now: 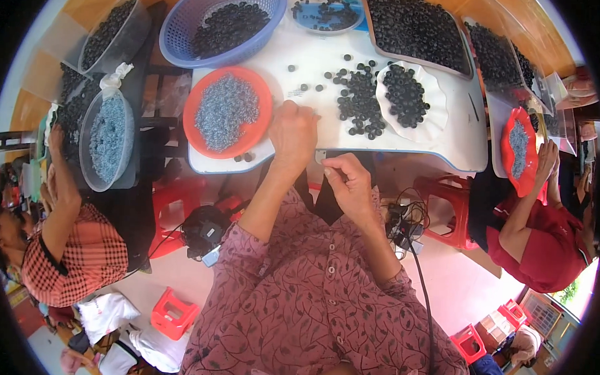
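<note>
My left hand rests at the white table's front part, its fingers curled closed beside an orange-red plate heaped with small grey-blue metallic-looking pieces. What the fingers hold, if anything, is hidden. Just off the table's front edge, my right hand is closed with thumb and forefinger together; anything between them is too small to make out. Small black ring-like parts lie loose on the table beyond it. More of them fill a white scalloped dish to the right.
At the back stand a blue-purple basket, a shallow clear bowl and a tray, all holding black parts. Co-workers sit at left and right. Red stools and dark cables are below the table.
</note>
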{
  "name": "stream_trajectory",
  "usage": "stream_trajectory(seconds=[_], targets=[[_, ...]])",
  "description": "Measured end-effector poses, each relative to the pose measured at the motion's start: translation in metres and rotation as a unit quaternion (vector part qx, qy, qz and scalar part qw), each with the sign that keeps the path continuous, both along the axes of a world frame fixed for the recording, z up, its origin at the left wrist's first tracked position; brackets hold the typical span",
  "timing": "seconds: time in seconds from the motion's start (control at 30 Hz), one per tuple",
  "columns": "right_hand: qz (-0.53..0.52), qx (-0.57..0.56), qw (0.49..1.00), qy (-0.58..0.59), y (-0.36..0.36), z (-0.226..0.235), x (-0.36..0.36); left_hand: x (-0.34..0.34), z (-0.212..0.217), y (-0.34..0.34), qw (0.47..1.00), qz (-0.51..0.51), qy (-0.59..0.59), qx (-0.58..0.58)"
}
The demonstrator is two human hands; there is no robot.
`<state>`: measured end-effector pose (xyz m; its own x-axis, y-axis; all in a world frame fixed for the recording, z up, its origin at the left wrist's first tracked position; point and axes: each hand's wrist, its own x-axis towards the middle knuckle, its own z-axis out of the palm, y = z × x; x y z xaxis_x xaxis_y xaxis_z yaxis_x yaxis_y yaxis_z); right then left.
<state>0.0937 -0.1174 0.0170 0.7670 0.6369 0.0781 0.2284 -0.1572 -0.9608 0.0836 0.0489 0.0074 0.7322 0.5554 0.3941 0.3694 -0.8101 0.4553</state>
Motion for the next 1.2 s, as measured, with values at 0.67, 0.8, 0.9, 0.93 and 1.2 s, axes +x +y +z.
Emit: stream_trajectory(seconds=[0.67,0.8,0.9,0.93,1.2], targets=[[0.006,0.001,1.000,-0.003,0.002,-0.006,0.000,0.002,-0.006,-0.005,0.999,-0.014,-0.022,0.034],[0.003,0.004,1.000,0.001,0.003,-0.007,0.000,-0.006,-0.003,-0.005,0.999,-0.016,-0.038,0.008],[-0.001,0.000,1.000,0.003,0.004,-0.008,0.000,-0.013,0.005,-0.006,0.997,-0.016,-0.071,-0.017],[-0.008,-0.003,1.000,0.012,0.004,-0.007,0.000,-0.016,0.007,-0.007,0.992,-0.019,-0.091,-0.084],[-0.048,0.063,0.988,0.133,0.014,0.007,0.004,-0.050,0.016,-0.011,0.842,-0.056,-0.067,-0.532]])
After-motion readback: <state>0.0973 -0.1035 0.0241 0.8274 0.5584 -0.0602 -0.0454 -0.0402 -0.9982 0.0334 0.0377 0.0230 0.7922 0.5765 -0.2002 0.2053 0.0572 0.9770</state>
